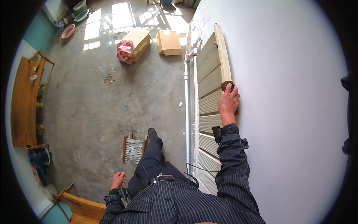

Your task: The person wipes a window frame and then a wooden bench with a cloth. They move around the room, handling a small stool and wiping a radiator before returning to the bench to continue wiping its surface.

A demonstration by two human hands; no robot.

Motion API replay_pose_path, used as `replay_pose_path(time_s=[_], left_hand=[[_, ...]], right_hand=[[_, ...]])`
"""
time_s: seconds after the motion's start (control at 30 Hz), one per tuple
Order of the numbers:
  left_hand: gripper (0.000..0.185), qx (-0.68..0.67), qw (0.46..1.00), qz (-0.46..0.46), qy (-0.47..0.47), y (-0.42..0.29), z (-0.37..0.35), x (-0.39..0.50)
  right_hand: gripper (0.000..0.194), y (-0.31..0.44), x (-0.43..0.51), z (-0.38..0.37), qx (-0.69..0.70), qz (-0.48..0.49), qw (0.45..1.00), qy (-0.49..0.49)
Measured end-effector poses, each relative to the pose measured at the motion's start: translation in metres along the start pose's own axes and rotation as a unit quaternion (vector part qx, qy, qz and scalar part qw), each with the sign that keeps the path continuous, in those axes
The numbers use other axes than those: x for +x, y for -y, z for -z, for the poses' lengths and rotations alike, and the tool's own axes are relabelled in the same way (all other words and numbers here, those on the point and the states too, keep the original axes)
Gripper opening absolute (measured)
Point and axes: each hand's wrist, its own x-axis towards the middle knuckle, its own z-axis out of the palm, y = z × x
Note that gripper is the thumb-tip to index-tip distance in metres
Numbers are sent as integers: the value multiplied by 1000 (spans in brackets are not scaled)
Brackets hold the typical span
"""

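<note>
A dark brown cloth (226,84) lies bunched on the top edge of a cream wall radiator (211,102). My right hand (228,100) presses down on it, fingers bent over the cloth, part of which hangs out below the palm on the wall side. Ahead of the hand, the radiator's bare top rail (223,53) runs on along the white wall. At my left side, above the concrete floor, my left hand (118,180) hangs with its fingers curled and no object visible in it.
A low wood-framed stool with a woven seat (134,150) stands by my leg. White pipe (186,100) with a red-handled valve runs beside the radiator. Further off are cardboard boxes (169,42), a pink plastic bag (124,50) and basins (68,31). Wooden benches (23,103) line the left.
</note>
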Motion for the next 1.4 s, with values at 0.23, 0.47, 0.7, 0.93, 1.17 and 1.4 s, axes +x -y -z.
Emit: replay_pose_path(time_s=[0.23,0.47,0.7,0.93,1.17,1.4], left_hand=[[26,14,1000,-2,1,-78,-3,35],[26,5,1000,-14,-17,-142,-4,53],[28,-13,999,25,-20,-168,-21,60],[29,-56,997,52,-28,-219,-39,75],[28,-77,996,16,-45,-262,-54,88],[28,-39,995,84,-28,-267,-22,95]], right_hand=[[55,27,83,-17,1,9,1000,-15],[57,48,143,-26,1,4,1000,12],[55,70,221,-49,27,46,998,-42],[51,89,298,-73,10,124,987,-106],[39,105,373,-89,-65,215,969,-99],[30,111,392,-86,-89,264,958,-74]])
